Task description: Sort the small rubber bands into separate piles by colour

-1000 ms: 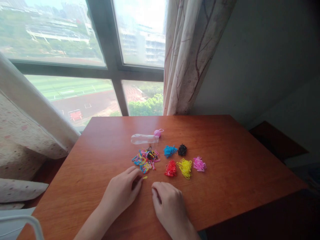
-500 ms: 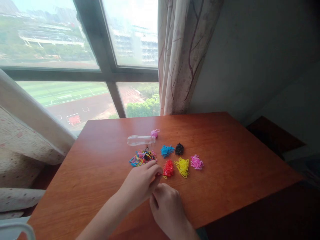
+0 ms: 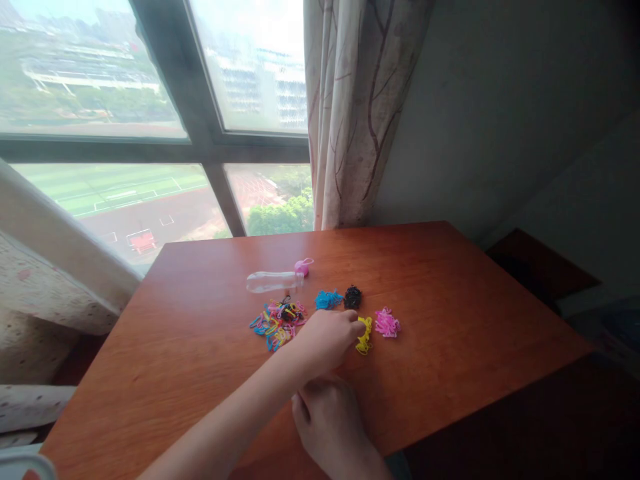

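Observation:
My left hand [image 3: 333,337] reaches over the small piles, its fingers bent down at the left side of the yellow bands [image 3: 365,337]; its fingertips are hidden and it covers the red pile. Just below it, my right hand [image 3: 330,413] rests near the table's front, fingers curled in, what they hold hidden. A mixed heap of colored bands [image 3: 277,323] lies left of my left hand. Blue bands [image 3: 328,299] and black bands [image 3: 353,297] lie beyond it, and pink bands [image 3: 387,323] to the right.
A clear bottle [image 3: 273,282] lies on its side on the brown table [image 3: 450,320], next to a pink cap [image 3: 302,267] with a loop. Behind the table are a window and a curtain [image 3: 345,133]. A white curved rail [image 3: 30,460] shows at the lower left.
My left hand has moved right, from beside the mixed heap and red pile to the yellow bands, and now covers the red pile. My right hand has stayed nearly in place. The view has shifted slightly.

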### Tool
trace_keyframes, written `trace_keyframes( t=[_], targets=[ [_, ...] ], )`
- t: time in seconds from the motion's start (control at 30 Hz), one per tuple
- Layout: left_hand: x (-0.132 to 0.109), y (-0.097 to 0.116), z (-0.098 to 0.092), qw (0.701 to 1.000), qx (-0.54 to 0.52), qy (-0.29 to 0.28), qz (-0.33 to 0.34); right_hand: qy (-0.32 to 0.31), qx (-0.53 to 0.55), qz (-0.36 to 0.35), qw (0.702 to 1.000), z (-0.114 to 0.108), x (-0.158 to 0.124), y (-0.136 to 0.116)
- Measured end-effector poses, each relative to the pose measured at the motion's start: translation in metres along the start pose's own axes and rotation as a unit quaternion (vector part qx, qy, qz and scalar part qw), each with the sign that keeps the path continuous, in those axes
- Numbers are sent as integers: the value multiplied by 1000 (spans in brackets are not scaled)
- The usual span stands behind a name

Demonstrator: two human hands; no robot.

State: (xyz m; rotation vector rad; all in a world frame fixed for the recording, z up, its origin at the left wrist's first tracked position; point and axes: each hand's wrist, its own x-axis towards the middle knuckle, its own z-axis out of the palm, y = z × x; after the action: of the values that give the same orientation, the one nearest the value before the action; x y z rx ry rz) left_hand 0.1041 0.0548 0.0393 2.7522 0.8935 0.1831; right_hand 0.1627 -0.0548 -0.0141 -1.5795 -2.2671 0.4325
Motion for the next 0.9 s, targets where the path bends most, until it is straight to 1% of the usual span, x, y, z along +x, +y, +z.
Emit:
trace_keyframes(
  t=[0.17,0.23,0.33,0.37,0.4,0.5,0.63,0.7,0.77,0.9],
  targets=[
    [-13,-10,-5,999,1,13,-35,38,10,-10,999,6,-1,2],
    [-24,-17,-11,998,-2,24,-59,52,17,-12,998,7,-2,2],
    [-48,-30,-19,994,-6,44,-102,60,31,-14,998,7,-3,2],
    [-57,-36,-20,991,-7,55,-122,61,38,-14,997,7,-3,2],
    [-67,-41,-21,985,-20,80,-153,60,46,-14,997,6,-2,2],
    [-96,-59,-19,968,-41,124,-214,56,62,-2,996,4,0,0],
    [-124,-81,-11,940,-1,141,-309,47,66,24,996,0,6,-2],
    [-131,-87,-7,931,14,138,-338,42,57,35,997,-2,9,-4],
    [-133,-90,-4,927,15,127,-352,35,42,44,998,-3,12,-5],
    [-130,-87,1,929,-15,116,-351,23,13,65,998,-3,18,-7]
  ],
)
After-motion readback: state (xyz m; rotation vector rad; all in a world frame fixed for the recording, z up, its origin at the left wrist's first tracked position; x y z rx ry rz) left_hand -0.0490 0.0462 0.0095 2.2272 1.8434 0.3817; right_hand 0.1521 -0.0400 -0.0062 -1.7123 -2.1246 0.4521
